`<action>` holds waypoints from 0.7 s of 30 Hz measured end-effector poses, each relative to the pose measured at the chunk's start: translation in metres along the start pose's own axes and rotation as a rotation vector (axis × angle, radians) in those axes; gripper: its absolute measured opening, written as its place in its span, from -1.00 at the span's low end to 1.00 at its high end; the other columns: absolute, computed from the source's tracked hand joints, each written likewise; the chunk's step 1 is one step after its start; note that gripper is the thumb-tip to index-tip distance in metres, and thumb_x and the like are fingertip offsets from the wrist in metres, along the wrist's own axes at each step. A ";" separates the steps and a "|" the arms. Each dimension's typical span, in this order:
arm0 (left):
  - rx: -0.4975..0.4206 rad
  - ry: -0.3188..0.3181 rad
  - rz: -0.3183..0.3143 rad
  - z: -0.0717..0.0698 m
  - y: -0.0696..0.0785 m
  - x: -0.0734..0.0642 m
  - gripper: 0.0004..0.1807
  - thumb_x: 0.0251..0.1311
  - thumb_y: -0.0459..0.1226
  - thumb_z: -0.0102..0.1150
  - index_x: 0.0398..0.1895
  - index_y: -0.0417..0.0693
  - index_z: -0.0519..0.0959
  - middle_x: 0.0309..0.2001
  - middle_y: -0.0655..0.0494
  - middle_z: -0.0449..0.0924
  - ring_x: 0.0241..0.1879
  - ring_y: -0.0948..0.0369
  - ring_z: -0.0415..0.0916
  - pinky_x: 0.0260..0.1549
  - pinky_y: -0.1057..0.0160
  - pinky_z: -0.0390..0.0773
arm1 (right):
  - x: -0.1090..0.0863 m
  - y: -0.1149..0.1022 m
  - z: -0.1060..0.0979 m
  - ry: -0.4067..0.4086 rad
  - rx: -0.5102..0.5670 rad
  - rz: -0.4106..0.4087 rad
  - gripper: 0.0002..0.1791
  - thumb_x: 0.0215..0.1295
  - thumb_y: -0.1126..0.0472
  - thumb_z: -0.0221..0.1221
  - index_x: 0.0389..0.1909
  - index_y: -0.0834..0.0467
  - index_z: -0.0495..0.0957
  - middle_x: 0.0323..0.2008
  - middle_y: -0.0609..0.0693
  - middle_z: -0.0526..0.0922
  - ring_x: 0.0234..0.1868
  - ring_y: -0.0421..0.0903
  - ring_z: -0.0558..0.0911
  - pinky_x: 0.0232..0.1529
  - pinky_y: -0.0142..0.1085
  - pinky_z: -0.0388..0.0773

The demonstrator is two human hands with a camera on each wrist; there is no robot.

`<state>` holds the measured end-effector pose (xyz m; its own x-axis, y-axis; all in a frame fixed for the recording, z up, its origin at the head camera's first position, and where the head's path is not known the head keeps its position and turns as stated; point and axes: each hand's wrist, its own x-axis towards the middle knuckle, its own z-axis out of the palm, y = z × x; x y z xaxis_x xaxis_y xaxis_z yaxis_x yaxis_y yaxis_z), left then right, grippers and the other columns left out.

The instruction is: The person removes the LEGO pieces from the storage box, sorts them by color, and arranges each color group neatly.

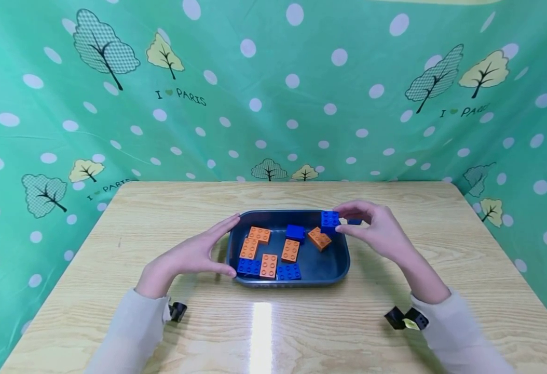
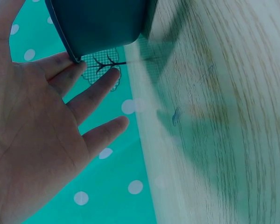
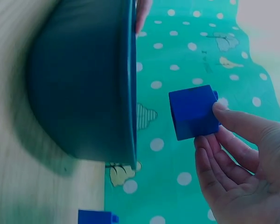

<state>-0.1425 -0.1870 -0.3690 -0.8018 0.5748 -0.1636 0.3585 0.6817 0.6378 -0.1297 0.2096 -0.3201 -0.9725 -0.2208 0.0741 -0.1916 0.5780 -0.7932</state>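
The step in hand seems to be carrying the blue block over the edge of the box, though whether it is going in or coming out I cannot tell. It hangs above the box's far right corner, studs up, pinched between the thumb and fingertips of the right hand. The left hand is spread beside the box's left end, thumb near the near corner and fingers at the far one; a light touch there should be enough to stop the box sliding on the desk. That fingertip pinch looks well judged, leaving the underside free, but the block should clear the box's rim before it moves sideways. The orange block lying askew just inside the box's right end is the likeliest thing to knock, while the bare floor toward the box's near right corner offers the safest room. A second blue block sits to the right of the box, partly hidden by the right hand, so the knuckles ought to pass high over it.
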 end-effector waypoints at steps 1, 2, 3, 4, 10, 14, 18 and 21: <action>0.000 0.000 0.000 0.000 0.000 0.000 0.32 -0.11 0.15 0.52 0.63 0.12 -0.13 0.65 0.09 -0.22 0.58 -0.14 -0.08 0.41 -0.32 0.21 | 0.001 0.001 -0.003 0.008 -0.005 -0.002 -0.63 0.27 0.14 0.35 0.09 0.11 0.62 0.08 0.07 0.69 0.13 0.06 0.66 0.20 -0.02 0.60; 0.001 0.000 0.001 0.000 0.000 0.000 0.32 -0.11 0.15 0.52 0.63 0.12 -0.13 0.65 0.09 -0.22 0.58 -0.14 -0.08 0.41 -0.32 0.21 | 0.001 0.001 -0.005 0.015 -0.007 -0.008 -0.62 0.28 0.15 0.34 0.10 0.13 0.62 0.08 0.09 0.69 0.13 0.07 0.66 0.20 -0.08 0.60; 0.002 0.001 0.002 0.000 0.000 0.000 0.32 -0.11 0.15 0.52 0.63 0.12 -0.13 0.65 0.09 -0.22 0.58 -0.14 -0.08 0.41 -0.31 0.21 | 0.002 0.002 -0.008 0.023 -0.011 -0.013 -0.62 0.28 0.15 0.34 0.10 0.14 0.62 0.08 0.11 0.70 0.13 0.08 0.66 0.19 -0.17 0.61; 0.003 0.001 0.003 0.000 -0.001 0.000 0.32 -0.11 0.14 0.52 0.63 0.12 -0.13 0.65 0.08 -0.22 0.58 -0.14 -0.08 0.41 -0.31 0.21 | 0.002 0.003 -0.011 0.030 -0.014 -0.014 -0.61 0.29 0.15 0.33 0.11 0.15 0.61 0.09 0.12 0.69 0.14 0.09 0.65 0.17 -0.27 0.61; 0.008 -0.001 0.011 0.000 -0.001 0.001 0.32 -0.10 0.13 0.52 0.63 0.11 -0.14 0.65 0.08 -0.23 0.57 -0.15 -0.07 0.41 -0.31 0.21 | 0.004 0.009 -0.027 0.061 -0.027 0.023 -0.55 0.32 0.11 0.30 0.17 0.19 0.57 0.13 0.21 0.66 0.20 0.17 0.62 -0.02 -0.69 0.50; 0.012 -0.001 0.009 0.000 -0.001 0.001 0.32 -0.11 0.14 0.52 0.63 0.12 -0.14 0.65 0.09 -0.23 0.57 -0.15 -0.07 0.41 -0.30 0.21 | 0.005 0.018 -0.034 0.099 -0.032 0.030 -0.55 0.34 0.11 0.29 0.18 0.22 0.56 0.12 0.22 0.66 0.14 0.04 0.66 -0.05 -0.75 0.47; 0.012 0.000 0.007 0.000 -0.001 0.001 0.32 -0.11 0.14 0.52 0.63 0.12 -0.14 0.65 0.09 -0.23 0.58 -0.14 -0.07 0.41 -0.31 0.21 | 0.007 0.029 -0.039 0.141 -0.013 0.006 -0.57 0.33 0.16 0.30 0.16 0.26 0.57 0.08 0.27 0.67 -0.06 -0.43 0.65 -0.06 -0.75 0.48; 0.017 0.002 0.007 0.000 -0.001 0.001 0.32 -0.11 0.15 0.52 0.63 0.12 -0.13 0.65 0.08 -0.22 0.57 -0.15 -0.06 0.41 -0.31 0.21 | 0.008 0.036 -0.041 0.162 -0.001 -0.004 -0.58 0.33 0.19 0.29 0.15 0.29 0.57 0.06 0.32 0.66 -0.14 -0.63 0.56 -0.07 -0.76 0.49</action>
<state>-0.1432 -0.1870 -0.3695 -0.8003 0.5784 -0.1578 0.3718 0.6853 0.6262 -0.1502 0.2610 -0.3233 -0.9804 -0.0934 0.1736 -0.1954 0.5780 -0.7923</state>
